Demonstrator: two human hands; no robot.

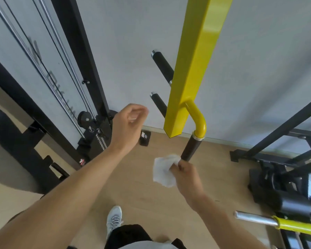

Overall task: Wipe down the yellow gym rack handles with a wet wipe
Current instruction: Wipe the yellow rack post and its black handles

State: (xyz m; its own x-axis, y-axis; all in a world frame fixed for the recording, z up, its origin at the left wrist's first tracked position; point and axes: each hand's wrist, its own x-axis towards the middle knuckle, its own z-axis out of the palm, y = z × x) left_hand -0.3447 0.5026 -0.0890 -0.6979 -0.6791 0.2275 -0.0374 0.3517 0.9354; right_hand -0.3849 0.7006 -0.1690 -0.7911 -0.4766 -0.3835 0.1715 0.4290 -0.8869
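Pale wood floor [151, 194], grey wall [258, 60], yellow rack beam [194, 69].
Right hand [188, 178] pinching white wet wipe [164, 170] at black handle grip [190, 148] end; left hand [128, 123] loosely curled, empty, apart.

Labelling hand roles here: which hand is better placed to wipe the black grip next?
Right. The right hand already holds the wet wipe at the lower end of the black grip under the yellow bend. The left hand hangs loosely curled, off to the side, without the wipe.
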